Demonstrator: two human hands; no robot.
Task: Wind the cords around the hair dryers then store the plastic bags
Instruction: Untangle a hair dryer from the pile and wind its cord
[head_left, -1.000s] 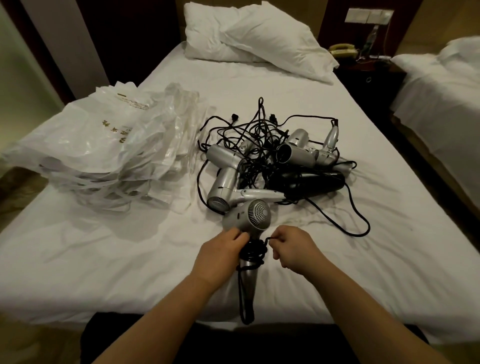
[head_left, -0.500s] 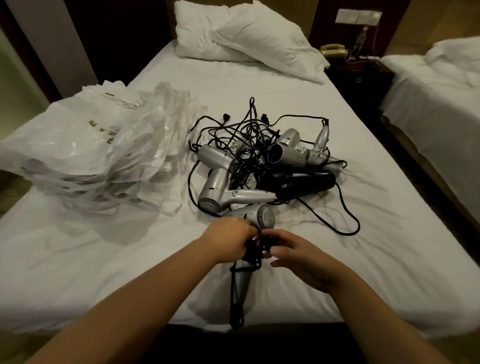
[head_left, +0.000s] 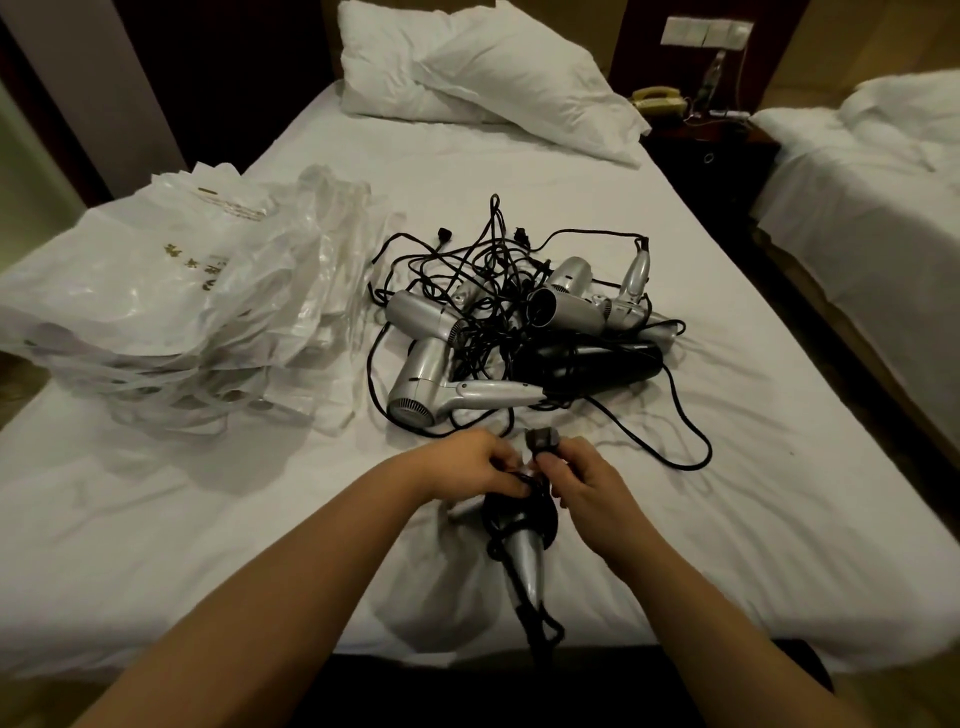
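Near the bed's front edge I hold a silver hair dryer (head_left: 525, 561) with its handle pointing toward me and black cord coiled around its upper handle. My left hand (head_left: 470, 462) grips the dryer's body, which the hand hides. My right hand (head_left: 582, 480) pinches the cord's black plug (head_left: 543, 439) just above the coil. Behind my hands lies a pile of several silver dryers (head_left: 441, 384) and one black dryer (head_left: 592, 364) in tangled black cords (head_left: 493, 291). A heap of white plastic bags (head_left: 171, 296) sits at the left.
Everything lies on a white-sheeted bed (head_left: 727, 519) with pillows (head_left: 483, 83) at the head. A dark nightstand (head_left: 706, 150) with a telephone (head_left: 657, 98) stands at the right, and a second bed (head_left: 872, 182) beyond it.
The held dryer's grille has gone out of sight under my left hand. My right hand has brought the plug end up above the coil. More cord sits wound on the handle.
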